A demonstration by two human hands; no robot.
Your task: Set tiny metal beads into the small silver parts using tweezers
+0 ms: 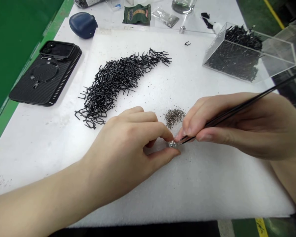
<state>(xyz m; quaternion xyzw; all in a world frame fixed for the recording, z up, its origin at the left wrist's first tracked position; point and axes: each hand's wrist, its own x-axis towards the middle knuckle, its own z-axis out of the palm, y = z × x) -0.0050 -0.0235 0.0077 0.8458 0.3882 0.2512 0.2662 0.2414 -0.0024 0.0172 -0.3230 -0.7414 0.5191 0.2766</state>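
My left hand (133,144) pinches a small silver metal part (173,144) between thumb and forefinger, low over the white foam mat (212,184). My right hand (239,123) grips long black tweezers (236,110) whose tips touch that part. Just behind the fingers lies a small heap of tiny silver pieces (174,116). A long pile of black bent wire clips (118,82) stretches across the mat to the left and behind.
A clear box (249,54) holding more black clips stands tipped at the back right. A phone in a black case (46,74) lies at the left mat edge. A dark blue pouch (83,24), a green packet (137,13) and one stray clip (187,43) lie further back.
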